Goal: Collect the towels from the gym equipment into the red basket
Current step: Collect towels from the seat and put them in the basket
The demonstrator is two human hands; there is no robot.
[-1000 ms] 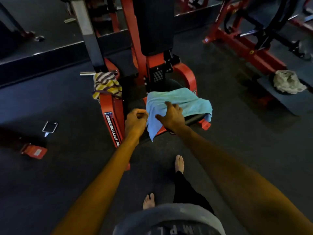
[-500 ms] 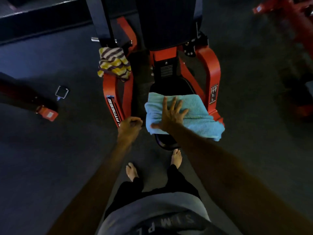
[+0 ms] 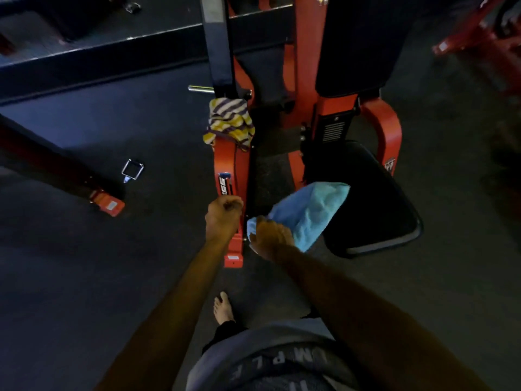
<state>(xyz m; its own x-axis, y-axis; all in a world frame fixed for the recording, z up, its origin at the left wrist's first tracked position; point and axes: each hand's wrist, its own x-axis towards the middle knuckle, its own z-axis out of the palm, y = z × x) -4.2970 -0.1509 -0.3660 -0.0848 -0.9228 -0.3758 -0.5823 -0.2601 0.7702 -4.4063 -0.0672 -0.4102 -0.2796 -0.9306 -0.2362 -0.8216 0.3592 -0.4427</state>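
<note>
My right hand (image 3: pixel 270 235) grips a light blue towel (image 3: pixel 308 211) by its near corner and holds it bunched just left of the black seat pad (image 3: pixel 375 210) of a red gym machine. My left hand (image 3: pixel 222 215) is curled into a loose fist with nothing in it, close to the red frame bar (image 3: pixel 232 170). A yellow and purple striped towel (image 3: pixel 229 124) hangs over the top of that bar. No red basket is in view.
The machine's black backrest (image 3: pixel 355 43) and red uprights stand ahead. A metal handle (image 3: pixel 132 170) and a red-footed bar (image 3: pixel 108 203) lie on the dark floor at left. More red equipment (image 3: pixel 479 38) stands far right. My bare foot (image 3: pixel 224 307) is below.
The right hand lay flat on the blue towel spread over the seat; now it grips the towel and has pulled it off the seat toward the left. The left hand stayed fisted.
</note>
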